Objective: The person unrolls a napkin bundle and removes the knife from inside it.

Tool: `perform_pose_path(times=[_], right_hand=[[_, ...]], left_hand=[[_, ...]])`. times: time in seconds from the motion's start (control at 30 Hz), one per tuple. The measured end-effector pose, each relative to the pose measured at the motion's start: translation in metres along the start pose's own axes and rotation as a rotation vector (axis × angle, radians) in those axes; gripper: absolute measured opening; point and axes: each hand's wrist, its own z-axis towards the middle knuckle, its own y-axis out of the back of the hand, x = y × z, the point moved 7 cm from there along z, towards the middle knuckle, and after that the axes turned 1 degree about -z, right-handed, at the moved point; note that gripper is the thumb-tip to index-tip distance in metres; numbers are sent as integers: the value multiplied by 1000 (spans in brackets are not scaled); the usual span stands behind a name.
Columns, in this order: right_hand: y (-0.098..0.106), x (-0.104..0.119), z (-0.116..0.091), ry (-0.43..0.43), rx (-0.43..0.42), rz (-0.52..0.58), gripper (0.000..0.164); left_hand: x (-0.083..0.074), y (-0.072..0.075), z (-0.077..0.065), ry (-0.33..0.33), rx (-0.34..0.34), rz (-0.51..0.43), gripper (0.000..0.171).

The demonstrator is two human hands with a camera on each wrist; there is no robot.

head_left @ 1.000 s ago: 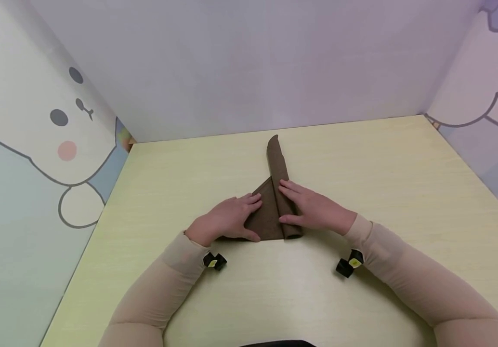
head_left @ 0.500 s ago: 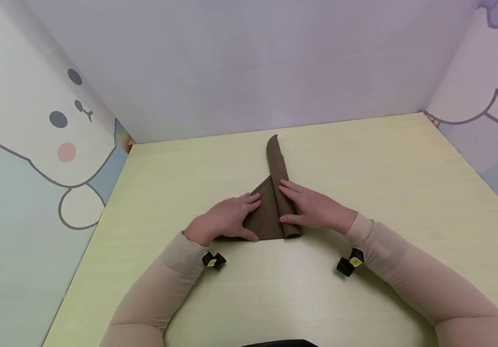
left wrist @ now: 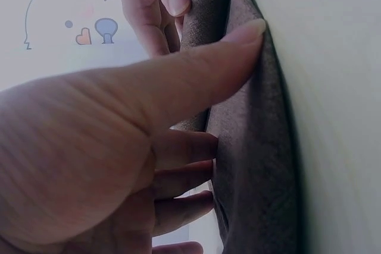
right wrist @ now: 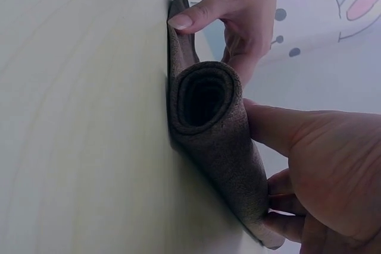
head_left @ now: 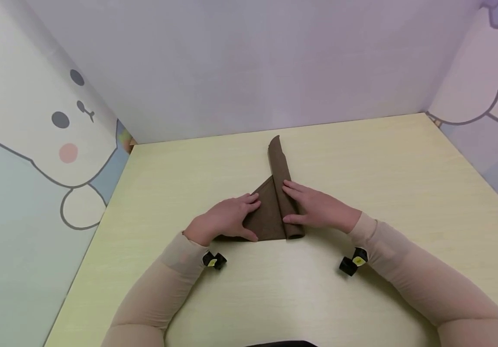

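A brown cloth [head_left: 266,214] lies on the table, its right part rolled into a long tube [head_left: 280,166] that points away from me. My left hand [head_left: 227,217] rests on the flat, pointed part, thumb along the near edge and fingers spread over it. On the tube rests my right hand [head_left: 320,208], with thumb and fingertips touching its upper side. In the right wrist view the near end of the roll [right wrist: 205,99] shows a hollow spiral of layers. Seen from the left wrist, the left thumb [left wrist: 202,72] presses on the cloth near its edge.
The pale wooden table [head_left: 361,159] extends around the cloth on all sides. Behind it stands a plain light wall [head_left: 253,67]; a cartoon-printed panel [head_left: 28,193] borders the left side and another [head_left: 491,140] the right. Small black cameras [head_left: 353,261] sit at both wrists.
My right hand has shifted very slightly to the right on the rolled part. The left hand and the flat part of the cloth look nearly the same.
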Motion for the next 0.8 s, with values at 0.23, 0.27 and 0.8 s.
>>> perform_pose_path(times=[0.23, 0.27, 0.8], right_hand=[[1, -2, -1, -2, 7, 15, 84], [1, -2, -1, -4, 9, 19, 85], [5, -7, -4, -8, 27, 48, 86]], left_hand=[[0, 0, 0, 4, -5, 2, 96], [1, 0, 0, 4, -5, 2, 96], [0, 0, 2, 15, 2, 2, 96]])
